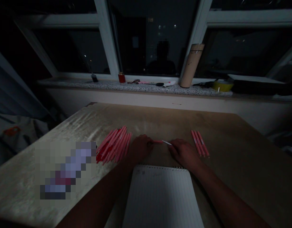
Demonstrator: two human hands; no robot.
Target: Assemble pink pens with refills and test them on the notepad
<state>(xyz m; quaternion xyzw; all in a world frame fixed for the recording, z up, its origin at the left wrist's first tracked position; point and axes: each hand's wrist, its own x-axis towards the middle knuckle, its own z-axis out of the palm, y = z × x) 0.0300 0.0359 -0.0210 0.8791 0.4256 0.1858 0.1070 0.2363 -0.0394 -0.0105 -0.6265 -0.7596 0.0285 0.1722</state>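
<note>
My left hand (pixel 142 146) is closed around a pink pen (pixel 157 141), whose end sticks out to the right between thumb and fingers. Facing it, my right hand (pixel 184 152) pinches a thin white stick (pixel 167 142), its tip at the pen's end; whether the two are joined I cannot tell. Just left of my left hand lies a pile of pink pens (pixel 116 144), with some red among them. Several pink pens (pixel 199 143) lie side by side to the right of my right hand. A spiral-bound lined notebook (pixel 162 196) lies open between my forearms.
A blurred-out bluish object (pixel 76 166) lies at the left on the table (pixel 157 118). Along the windowsill (pixel 103 85) behind stand a tall tan cylinder (pixel 191 66), a small red jar (pixel 121 77) and a yellow roll (pixel 222 86). The room is dim.
</note>
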